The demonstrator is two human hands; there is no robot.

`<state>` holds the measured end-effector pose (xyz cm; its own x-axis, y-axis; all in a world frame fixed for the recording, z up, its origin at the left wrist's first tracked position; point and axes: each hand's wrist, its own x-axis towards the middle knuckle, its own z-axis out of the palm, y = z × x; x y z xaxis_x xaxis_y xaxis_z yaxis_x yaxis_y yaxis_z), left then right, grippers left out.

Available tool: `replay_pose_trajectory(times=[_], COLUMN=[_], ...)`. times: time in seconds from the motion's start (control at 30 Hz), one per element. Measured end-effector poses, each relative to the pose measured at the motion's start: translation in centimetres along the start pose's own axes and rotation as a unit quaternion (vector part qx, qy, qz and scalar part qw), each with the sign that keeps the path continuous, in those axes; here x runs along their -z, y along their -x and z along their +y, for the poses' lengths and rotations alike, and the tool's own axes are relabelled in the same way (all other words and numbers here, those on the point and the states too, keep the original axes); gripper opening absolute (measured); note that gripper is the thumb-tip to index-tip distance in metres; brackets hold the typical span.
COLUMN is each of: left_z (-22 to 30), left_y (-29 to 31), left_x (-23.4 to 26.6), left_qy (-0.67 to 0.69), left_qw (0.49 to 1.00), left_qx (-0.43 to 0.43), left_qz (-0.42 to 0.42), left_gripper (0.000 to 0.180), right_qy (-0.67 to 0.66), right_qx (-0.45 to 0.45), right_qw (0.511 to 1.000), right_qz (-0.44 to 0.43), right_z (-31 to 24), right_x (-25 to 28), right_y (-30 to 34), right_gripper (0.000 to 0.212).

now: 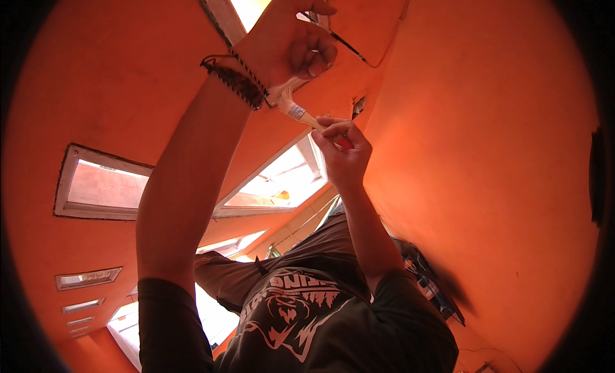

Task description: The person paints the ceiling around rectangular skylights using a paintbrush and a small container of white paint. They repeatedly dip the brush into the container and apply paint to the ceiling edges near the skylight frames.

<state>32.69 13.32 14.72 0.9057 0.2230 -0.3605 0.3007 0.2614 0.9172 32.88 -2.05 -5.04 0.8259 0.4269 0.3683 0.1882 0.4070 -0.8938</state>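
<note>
In the upper middle, my left hand [296,46] is raised with its fingers curled in and its thumb stretched out. Behind its fingers runs a thin dark rod [348,45]; whether the hand grips it I cannot tell. Dark braided bracelets [237,83] circle that wrist. Lower and to the right, my right hand [346,149] is closed around the handle of a flat paintbrush [309,120]. Its pale bristles point up and left, close below the left wrist; whether they touch anything I cannot tell. A red part of the handle shows between the fingers.
An orange wall [487,149] fills the right side. White-framed windows stand at the left [106,184], in the middle [282,174] and at the top [253,4]. Smaller windows [88,279] lie lower left. A dark object [432,280] sits beside my right arm.
</note>
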Motion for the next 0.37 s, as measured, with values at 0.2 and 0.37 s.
replay_pose_trajectory(times=[0.2, 0.37], left_z=[0.0, 0.2], left_y=[-0.3, -0.5], left_x=[0.0, 0.6], left_qy=[-0.001, -0.01], left_qw=[1.0, 0.999], left_qx=[0.004, 0.013], left_qz=[-0.004, -0.03], left_gripper=[0.052, 0.051], right_qy=[-0.018, -0.006], right_qx=[0.048, 0.057], right_qw=[0.983, 0.995], right_qz=[0.178, 0.082], right_z=[1.3, 1.5], right_x=[-0.2, -3.5], right_y=[-1.9, 0.9], right_gripper=[0.011, 0.008])
